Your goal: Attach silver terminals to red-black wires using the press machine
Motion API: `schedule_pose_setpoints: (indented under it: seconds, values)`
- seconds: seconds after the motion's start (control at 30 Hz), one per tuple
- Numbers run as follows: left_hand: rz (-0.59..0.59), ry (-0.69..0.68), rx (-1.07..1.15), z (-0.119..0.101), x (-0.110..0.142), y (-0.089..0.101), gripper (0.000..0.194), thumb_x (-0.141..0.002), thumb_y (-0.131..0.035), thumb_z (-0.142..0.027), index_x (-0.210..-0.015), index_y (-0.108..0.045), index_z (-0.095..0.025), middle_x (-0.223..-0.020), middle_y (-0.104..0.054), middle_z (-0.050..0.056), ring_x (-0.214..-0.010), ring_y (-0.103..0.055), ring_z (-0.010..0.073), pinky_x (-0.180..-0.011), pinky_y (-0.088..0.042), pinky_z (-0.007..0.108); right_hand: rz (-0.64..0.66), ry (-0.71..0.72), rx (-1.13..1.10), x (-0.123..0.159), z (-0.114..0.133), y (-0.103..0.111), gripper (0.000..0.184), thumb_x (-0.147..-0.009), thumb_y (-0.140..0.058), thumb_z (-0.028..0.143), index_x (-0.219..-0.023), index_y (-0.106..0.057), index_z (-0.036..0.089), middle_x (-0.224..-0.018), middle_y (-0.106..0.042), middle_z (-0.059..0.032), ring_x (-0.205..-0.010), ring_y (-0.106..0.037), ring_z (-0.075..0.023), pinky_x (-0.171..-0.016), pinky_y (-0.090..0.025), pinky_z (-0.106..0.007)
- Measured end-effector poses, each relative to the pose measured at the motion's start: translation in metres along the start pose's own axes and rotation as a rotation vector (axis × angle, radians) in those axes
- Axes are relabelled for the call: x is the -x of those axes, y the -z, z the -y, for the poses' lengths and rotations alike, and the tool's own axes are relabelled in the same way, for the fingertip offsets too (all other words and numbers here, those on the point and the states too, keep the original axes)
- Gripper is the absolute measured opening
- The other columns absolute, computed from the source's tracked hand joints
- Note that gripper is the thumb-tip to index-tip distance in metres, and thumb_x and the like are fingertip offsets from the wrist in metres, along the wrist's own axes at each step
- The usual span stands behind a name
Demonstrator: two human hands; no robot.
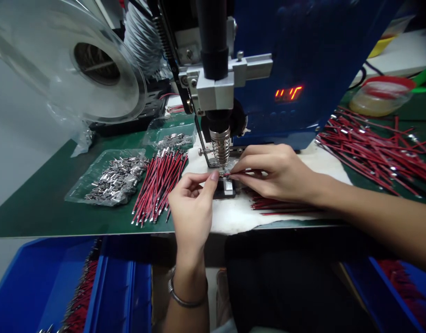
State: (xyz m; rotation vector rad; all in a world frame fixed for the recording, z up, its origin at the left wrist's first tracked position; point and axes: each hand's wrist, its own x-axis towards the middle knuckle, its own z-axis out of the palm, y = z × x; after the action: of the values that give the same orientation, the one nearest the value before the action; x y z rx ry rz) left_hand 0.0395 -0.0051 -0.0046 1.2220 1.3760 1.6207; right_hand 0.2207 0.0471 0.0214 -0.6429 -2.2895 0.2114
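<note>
Under the machine [215, 92], the left hand [195, 200] pinched a metal tip [222, 175] and the right hand [280, 173] pinched a wire [248, 171]

The red display [288, 94] glows amid dim lighting.

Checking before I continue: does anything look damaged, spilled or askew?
The white sheet by the machine has a ragged front edge, as if torn. The wire heap at right lies crisscrossed, unlike the neater wire pile at left. No spill shows.
</note>
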Motion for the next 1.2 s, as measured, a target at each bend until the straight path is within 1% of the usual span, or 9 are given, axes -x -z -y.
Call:
schedule_pose_setpoints:
  seconds: [0.1,0.2,0.3,0.4,0.47,0.57,0.67,0.87,1.2]
  values:
    - [0.006,-0.002,-0.024,-0.0009,0.0004,0.0007,0.02,-0.077,-0.077,-0.033,-0.076,-0.069,-0.015,-0.06,-0.06,-0.002,-0.048,-0.045,0.0058,-0.048,-0.037,0.018,0.037,-0.009,0.016,0.0006,-0.0002,0.0,0.014,-0.09,-0.062,0.018,-0.091,-0.074,0.011,-0.08,-0.066,-0.0066,-0.069,-0.06,-0.0137,-0.061,-0.044,-0.025]
    - [0.002,0.012,-0.033,-0.0013,0.0007,0.0006,0.02,-0.077,-0.077,-0.034,-0.077,-0.07,-0.015,-0.058,-0.058,-0.003,-0.048,-0.044,0.0059,-0.047,-0.037,0.018,0.041,-0.014,0.024,0.0012,-0.0005,0.0007,0.014,-0.09,-0.061,0.017,-0.093,-0.074,0.011,-0.078,-0.067,-0.0066,-0.068,-0.06,-0.0136,-0.061,-0.044,-0.025]
    - [-0.001,0.026,-0.03,-0.0013,0.0007,0.0,0.021,-0.077,-0.077,-0.035,-0.079,-0.071,-0.015,-0.062,-0.062,-0.001,-0.05,-0.049,0.0065,-0.049,-0.039,0.018,0.034,0.006,0.026,0.0017,-0.0011,0.0019,0.013,-0.09,-0.061,0.016,-0.094,-0.073,0.012,-0.077,-0.066,-0.0048,-0.065,-0.058,-0.0122,-0.06,-0.042,-0.024]
    - [-0.008,0.024,-0.026,-0.0013,0.0006,-0.001,0.021,-0.076,-0.078,-0.035,-0.08,-0.072,-0.015,-0.07,-0.068,0.001,-0.058,-0.057,0.0082,-0.054,-0.043,0.018,0.052,0.022,0.026,0.0012,-0.0013,0.0029,0.012,-0.09,-0.06,0.016,-0.092,-0.072,0.013,-0.077,-0.066,-0.004,-0.064,-0.057,-0.0113,-0.06,-0.041,-0.024]
    - [-0.008,0.024,-0.029,-0.0018,0.0006,-0.0015,0.021,-0.077,-0.077,-0.035,-0.081,-0.072,-0.015,-0.072,-0.069,0.002,-0.062,-0.059,0.0091,-0.057,-0.045,0.018,0.062,0.013,0.03,0.0005,-0.0009,0.0032,0.012,-0.09,-0.06,0.016,-0.092,-0.072,0.013,-0.077,-0.067,-0.0038,-0.064,-0.057,-0.0112,-0.06,-0.041,-0.024]
    - [0.003,0.044,-0.036,-0.0027,0.0011,-0.0015,0.023,-0.08,-0.074,-0.038,-0.079,-0.071,-0.016,-0.067,-0.066,0.001,-0.059,-0.056,0.0087,-0.058,-0.045,0.019,0.064,-0.003,0.048,0.0,-0.0001,0.0038,0.011,-0.09,-0.06,0.016,-0.091,-0.071,0.014,-0.076,-0.067,-0.0033,-0.063,-0.057,-0.0115,-0.059,-0.041,-0.024]
    - [0.004,0.04,-0.047,-0.0031,0.002,-0.0008,0.026,-0.084,-0.069,-0.041,-0.075,-0.07,-0.016,-0.063,-0.061,-0.001,-0.056,-0.051,0.0079,-0.057,-0.043,0.02,0.055,0.004,0.056,0.0005,0.0,0.0043,0.011,-0.09,-0.06,0.016,-0.091,-0.072,0.013,-0.078,-0.067,-0.0042,-0.064,-0.058,-0.0117,-0.059,-0.041,-0.024]
    - [0.005,0.021,-0.065,-0.0021,0.0028,-0.0001,0.026,-0.087,-0.065,-0.041,-0.079,-0.071,-0.017,-0.063,-0.059,-0.001,-0.052,-0.046,0.0068,-0.056,-0.04,0.02,0.066,0.028,0.052,0.0007,-0.0014,0.0034,0.013,-0.091,-0.06,0.017,-0.091,-0.072,0.012,-0.077,-0.067,-0.0046,-0.065,-0.057,-0.0119,-0.06,-0.04,-0.025]
    - [-0.003,0.028,-0.103,-0.0036,0.0024,-0.0002,0.027,-0.086,-0.066,-0.042,-0.08,-0.072,-0.016,-0.063,-0.059,0.0,-0.053,-0.049,0.0095,-0.052,-0.039,0.022,0.084,0.012,0.049,-0.0005,-0.0007,0.0047,0.014,-0.092,-0.058,0.017,-0.093,-0.071,0.013,-0.078,-0.067,-0.0048,-0.064,-0.056,-0.0119,-0.059,-0.04,-0.025]
